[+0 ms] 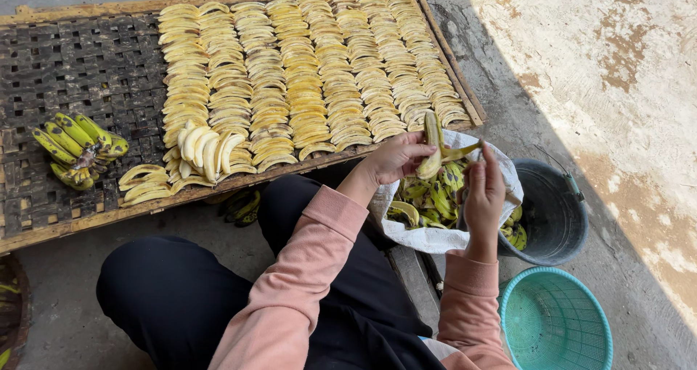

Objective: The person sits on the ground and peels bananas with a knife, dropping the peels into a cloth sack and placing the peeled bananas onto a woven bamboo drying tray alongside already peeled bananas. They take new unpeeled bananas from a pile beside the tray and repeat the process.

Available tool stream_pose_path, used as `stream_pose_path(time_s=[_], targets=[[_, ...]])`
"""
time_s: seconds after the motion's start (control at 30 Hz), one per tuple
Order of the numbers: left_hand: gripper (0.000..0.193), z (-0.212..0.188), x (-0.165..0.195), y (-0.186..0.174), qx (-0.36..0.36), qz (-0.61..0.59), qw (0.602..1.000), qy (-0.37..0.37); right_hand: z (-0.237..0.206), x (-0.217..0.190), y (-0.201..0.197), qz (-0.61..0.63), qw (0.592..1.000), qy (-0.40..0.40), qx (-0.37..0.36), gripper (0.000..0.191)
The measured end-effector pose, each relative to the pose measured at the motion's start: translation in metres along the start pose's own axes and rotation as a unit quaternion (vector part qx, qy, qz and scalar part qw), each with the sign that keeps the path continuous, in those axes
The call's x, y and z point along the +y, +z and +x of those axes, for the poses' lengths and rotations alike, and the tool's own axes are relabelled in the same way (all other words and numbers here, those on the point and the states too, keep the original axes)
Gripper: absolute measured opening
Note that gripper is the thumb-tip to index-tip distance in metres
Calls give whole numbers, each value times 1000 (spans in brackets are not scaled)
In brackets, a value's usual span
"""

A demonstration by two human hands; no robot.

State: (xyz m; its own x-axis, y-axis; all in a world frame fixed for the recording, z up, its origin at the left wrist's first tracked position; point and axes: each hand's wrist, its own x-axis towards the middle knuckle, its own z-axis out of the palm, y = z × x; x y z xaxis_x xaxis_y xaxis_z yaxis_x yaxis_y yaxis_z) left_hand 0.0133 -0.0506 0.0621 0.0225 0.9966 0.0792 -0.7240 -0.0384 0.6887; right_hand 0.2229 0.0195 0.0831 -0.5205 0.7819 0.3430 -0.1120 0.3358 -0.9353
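Observation:
My left hand (396, 157) grips a small banana (433, 139) whose skin is partly stripped, held over a white sack (428, 236) full of green-yellow peels. My right hand (484, 194) pinches a strip of peel (463, 152) hanging off the banana. In front of me lies a woven bamboo tray (80, 65) with several neat columns of peeled yellow banana pieces (305, 72). A small pile of whole peeled bananas (207, 151) rests near its front edge.
A bunch of unpeeled green-yellow bananas (76, 148) sits on the tray's left part. A dark bucket (555, 210) stands behind the sack, and a teal plastic basket (555, 323) lies at lower right. More bananas (243, 206) lie under the tray's edge. My legs are crossed on concrete.

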Motion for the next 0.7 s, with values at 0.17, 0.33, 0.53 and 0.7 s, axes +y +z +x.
stream_pose_path(time_s=[0.17,0.33,0.53,0.7], targets=[[40,-17,16,9,-95,-8,995,-37,25,23,-42,31,992,-32,116,36],[38,-5,8,-8,-12,-18,996,83,2,26,-33,83,975,169,120,37],[31,30,-40,-35,151,-24,972,175,-23,15,21,96,987,127,25,36],[22,42,-71,-35,173,-86,963,189,9,25,56,-16,998,-50,31,24]])
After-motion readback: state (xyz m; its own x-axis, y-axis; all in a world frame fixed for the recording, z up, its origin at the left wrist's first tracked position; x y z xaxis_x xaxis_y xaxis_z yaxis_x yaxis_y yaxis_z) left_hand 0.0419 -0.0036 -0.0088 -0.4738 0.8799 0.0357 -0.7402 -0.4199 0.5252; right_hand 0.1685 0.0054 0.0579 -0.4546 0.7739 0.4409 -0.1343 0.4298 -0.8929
